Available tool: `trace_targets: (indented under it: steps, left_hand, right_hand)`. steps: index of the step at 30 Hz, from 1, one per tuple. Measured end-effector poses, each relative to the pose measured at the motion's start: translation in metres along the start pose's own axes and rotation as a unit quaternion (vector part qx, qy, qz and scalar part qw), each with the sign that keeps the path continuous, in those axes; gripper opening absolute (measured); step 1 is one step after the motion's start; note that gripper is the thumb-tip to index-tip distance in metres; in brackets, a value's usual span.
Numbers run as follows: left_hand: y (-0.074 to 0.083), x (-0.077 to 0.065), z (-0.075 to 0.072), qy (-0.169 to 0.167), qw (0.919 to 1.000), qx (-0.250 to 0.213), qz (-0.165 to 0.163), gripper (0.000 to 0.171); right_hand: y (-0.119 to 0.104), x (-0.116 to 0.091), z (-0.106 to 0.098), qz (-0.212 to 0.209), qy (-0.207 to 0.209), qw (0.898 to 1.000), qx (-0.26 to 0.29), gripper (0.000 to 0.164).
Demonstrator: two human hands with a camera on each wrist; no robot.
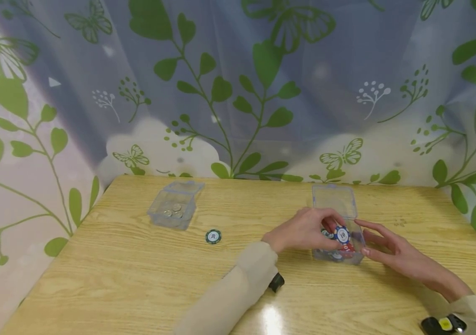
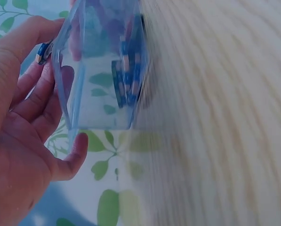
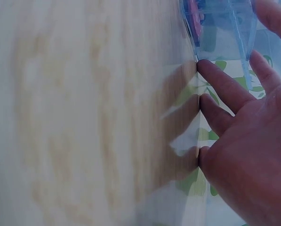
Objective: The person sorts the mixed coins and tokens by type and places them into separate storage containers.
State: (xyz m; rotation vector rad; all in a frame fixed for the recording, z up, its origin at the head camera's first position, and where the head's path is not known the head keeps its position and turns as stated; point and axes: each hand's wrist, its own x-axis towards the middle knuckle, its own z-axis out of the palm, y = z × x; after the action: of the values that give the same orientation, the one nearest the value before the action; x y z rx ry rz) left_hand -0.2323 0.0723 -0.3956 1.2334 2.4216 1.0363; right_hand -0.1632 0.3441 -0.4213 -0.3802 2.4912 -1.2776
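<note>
A blue poker chip (image 1: 342, 235) marked 10 is pinched between the thumb and fingers of my left hand (image 1: 300, 229). It is held over a clear plastic box (image 1: 357, 260) whose lid stands raised at the back. Inside the box lie several chips, among them a red chip (image 1: 347, 248). The left wrist view shows the pinched chip (image 2: 44, 52) edge-on near the box's rim, with blue chips (image 2: 128, 70) at the bottom. My right hand (image 1: 401, 253) touches the box's right side, its fingers spread and fairly straight. In the right wrist view, some fingertips (image 3: 204, 66) rest on the tabletop.
A second clear box (image 1: 183, 224) with its lid raised stands at the left, holding several coins (image 1: 177, 211). Right of it a green-rimmed chip (image 1: 213, 237) lies flat on the wooden table (image 1: 137, 288). A patterned curtain (image 1: 238, 93) hangs behind the table.
</note>
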Motion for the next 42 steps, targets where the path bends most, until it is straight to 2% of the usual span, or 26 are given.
trace_targets:
  steps: [7,13,21,34,42]
  left_hand:
    - [-0.001,0.003,0.010,0.012,0.9989,-0.043,-0.015,0.044]
    - [-0.002,0.004,0.012,0.007,0.9967,-0.077,-0.022,0.045]
    - [-0.002,0.005,0.014,0.006,0.9964,-0.082,-0.019,0.042]
    - [-0.004,0.005,0.015,0.004,0.9955,-0.094,0.010,0.036]
    - [-0.004,-0.001,0.011,0.007,0.9965,-0.080,0.022,0.036]
  right_hand:
    - [0.002,-0.002,0.001,-0.016,-0.002,1.000,0.002,0.067]
    - [0.001,-0.002,0.000,-0.008,-0.004,1.000,0.003,0.067]
    - [0.001,-0.002,-0.001,-0.005,-0.008,1.000,-0.001,0.067]
    - [0.000,0.000,-0.002,-0.002,-0.005,1.000,-0.010,0.068]
    - [0.000,0.000,-0.002,0.001,-0.006,1.000,-0.013,0.068]
